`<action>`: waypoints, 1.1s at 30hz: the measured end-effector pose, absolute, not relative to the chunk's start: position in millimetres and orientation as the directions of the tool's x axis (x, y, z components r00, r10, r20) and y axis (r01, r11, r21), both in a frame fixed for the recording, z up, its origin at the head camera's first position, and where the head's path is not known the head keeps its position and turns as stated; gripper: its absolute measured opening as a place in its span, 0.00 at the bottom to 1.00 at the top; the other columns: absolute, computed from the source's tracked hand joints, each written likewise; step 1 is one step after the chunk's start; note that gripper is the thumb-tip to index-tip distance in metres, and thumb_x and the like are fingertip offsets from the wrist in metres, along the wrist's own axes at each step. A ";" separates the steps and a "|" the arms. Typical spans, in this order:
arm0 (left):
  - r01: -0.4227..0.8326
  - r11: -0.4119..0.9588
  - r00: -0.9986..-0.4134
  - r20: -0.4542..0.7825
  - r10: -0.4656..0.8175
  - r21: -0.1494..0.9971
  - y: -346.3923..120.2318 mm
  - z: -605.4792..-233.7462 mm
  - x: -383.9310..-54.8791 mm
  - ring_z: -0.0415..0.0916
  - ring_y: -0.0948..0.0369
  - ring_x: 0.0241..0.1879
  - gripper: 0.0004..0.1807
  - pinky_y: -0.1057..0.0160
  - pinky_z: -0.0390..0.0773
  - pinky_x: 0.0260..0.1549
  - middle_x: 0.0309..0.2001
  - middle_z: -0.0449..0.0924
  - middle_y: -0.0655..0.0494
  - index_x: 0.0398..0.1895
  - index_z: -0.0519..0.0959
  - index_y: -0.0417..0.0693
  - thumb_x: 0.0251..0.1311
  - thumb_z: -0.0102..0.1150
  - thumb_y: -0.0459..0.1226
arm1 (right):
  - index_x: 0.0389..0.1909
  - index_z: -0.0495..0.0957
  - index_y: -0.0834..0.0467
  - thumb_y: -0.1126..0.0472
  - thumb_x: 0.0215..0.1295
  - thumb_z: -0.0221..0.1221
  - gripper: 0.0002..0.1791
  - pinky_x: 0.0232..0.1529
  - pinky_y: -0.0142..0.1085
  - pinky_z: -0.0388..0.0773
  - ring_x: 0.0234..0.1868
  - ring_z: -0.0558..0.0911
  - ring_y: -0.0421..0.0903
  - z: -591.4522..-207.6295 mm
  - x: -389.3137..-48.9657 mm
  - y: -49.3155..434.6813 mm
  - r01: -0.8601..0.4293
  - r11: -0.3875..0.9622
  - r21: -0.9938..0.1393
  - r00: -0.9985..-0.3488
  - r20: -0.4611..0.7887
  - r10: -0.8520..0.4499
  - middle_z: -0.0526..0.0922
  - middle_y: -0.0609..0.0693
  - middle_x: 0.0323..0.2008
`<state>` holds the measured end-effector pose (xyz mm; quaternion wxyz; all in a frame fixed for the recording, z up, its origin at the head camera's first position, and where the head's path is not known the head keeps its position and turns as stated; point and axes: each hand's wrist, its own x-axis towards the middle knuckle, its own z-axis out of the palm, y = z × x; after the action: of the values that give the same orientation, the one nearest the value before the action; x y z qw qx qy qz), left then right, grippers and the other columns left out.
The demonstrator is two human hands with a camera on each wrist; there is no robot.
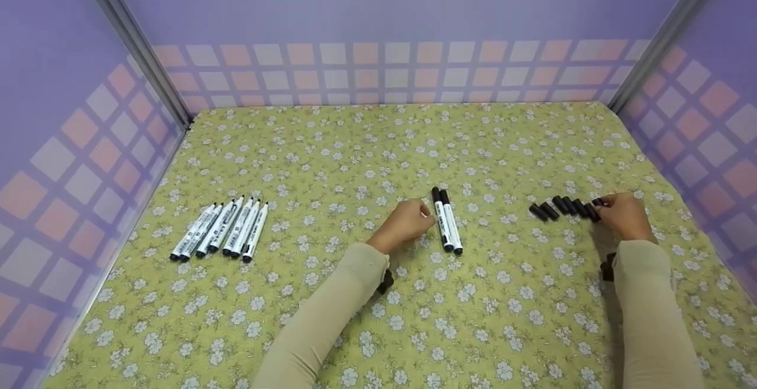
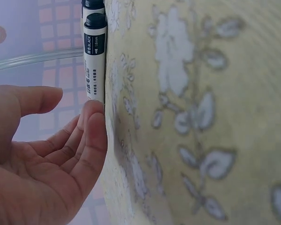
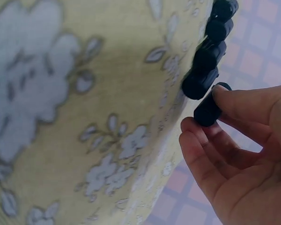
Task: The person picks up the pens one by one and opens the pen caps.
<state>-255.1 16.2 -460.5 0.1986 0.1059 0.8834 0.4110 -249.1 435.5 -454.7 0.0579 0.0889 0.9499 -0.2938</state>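
My left hand (image 1: 408, 219) is just left of two capped whiteboard markers (image 1: 447, 223), which lie side by side with black caps pointing away. In the left wrist view its thumb stands apart from loosely bent fingers (image 2: 94, 129), and the fingertips are right at a marker's white barrel (image 2: 94, 70). Nothing sits between thumb and fingers. At the right, my right hand (image 1: 626, 214) pinches a black marker cap (image 3: 209, 108) between thumb and fingertips. That cap is at the near right end of a row of loose black caps (image 1: 571, 206), close beside the last one.
Several uncapped white markers (image 1: 222, 229) lie in a slanted group at the left, tips pointing away. A yellow floral cloth (image 1: 355, 158) covers the table. Purple panels with a checked band (image 1: 396, 73) enclose the back and both sides.
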 end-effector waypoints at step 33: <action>-0.116 0.733 -0.874 -0.420 0.246 0.671 49.9 -459.5 -280.4 0.50 0.62 0.10 0.24 0.62 0.59 0.14 0.08 0.55 0.58 0.10 0.63 0.53 0.67 0.51 0.41 | 0.62 0.62 0.80 0.61 0.73 0.46 0.27 0.53 0.62 0.71 0.57 0.69 0.74 -452.5 -240.9 442.6 0.215 0.818 -0.533 -0.968 -0.229 0.105 0.65 0.80 0.58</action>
<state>-280.4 49.9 -459.5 0.2486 0.0362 0.8970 0.3637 -240.9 442.6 -452.5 0.0951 0.0842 0.9488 -0.2893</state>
